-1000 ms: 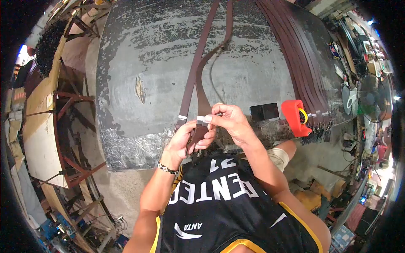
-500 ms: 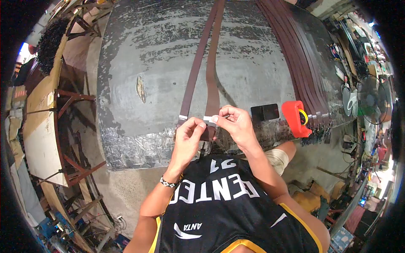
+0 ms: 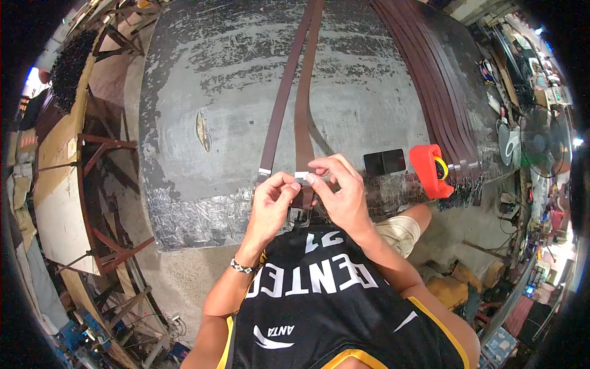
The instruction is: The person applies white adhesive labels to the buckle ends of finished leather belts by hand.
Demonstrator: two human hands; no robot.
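Note:
Two brown leather belts lie lengthwise down the middle of a worn dark table (image 3: 203, 74). My left hand (image 3: 270, 206) and my right hand (image 3: 341, 190) meet at the near end of the right belt (image 3: 301, 111), pinching it where a white tape band wraps it. The left belt (image 3: 279, 104) lies flat beside it with its own white band and touches neither hand. Each belt's buckle end hangs at the table's front edge, partly hidden by my fingers.
A thick row of brown belts (image 3: 430, 74) lies along the table's right side. A red tape dispenser (image 3: 430, 169) and a black phone (image 3: 384, 162) sit right of my hands. A standing fan (image 3: 541, 144) and cluttered shelves are at the far right; wooden frames stand at the left.
The right belt, lifted and bent a second ago, now lies flat and straight beside the left one. Both hands have lowered to the table edge and closed on its taped end.

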